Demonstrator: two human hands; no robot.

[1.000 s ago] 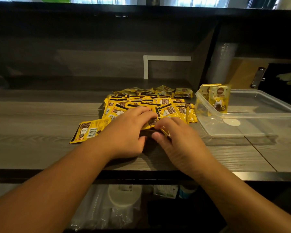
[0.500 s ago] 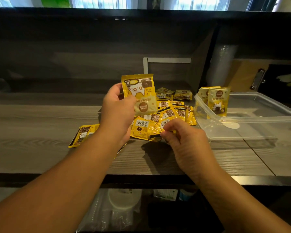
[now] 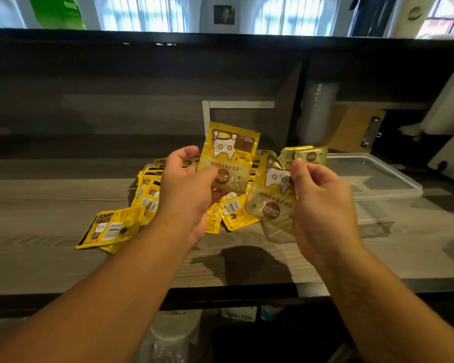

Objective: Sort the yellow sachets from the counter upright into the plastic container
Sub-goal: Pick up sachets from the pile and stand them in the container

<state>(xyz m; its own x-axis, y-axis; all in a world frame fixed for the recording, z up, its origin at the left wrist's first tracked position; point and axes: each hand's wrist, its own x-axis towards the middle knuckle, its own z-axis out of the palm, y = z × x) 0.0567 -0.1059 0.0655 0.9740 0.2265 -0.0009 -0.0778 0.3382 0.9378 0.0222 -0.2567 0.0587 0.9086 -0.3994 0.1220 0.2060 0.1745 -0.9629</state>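
Your grey wood-grain worktop [image 3: 50, 226] carries nearly all of the job, so you are near the start. The clear rectangular plastic container [image 3: 393, 184] sits at the right end of it, and its visible far half looks bare; your right hand hides the near-left corner, so anything standing there cannot be made out. The loose heap of flat yellow foil sachets [image 3: 147, 189] lies left of the container, behind and under your hands, many overlapping and face down, with one barcode-side sachet [image 3: 108, 227] apart at the front left. All of these are left to sort. Your left hand [image 3: 186, 192] pinches one yellow sachet with a cartoon print [image 3: 228, 158] upright, face toward you, above the heap. Your right hand [image 3: 323, 203] grips a small bunch of yellow sachets [image 3: 270, 197], tilted and fanned, just beside the container's near-left corner. By my reading, these held ones go in next, stood on edge.
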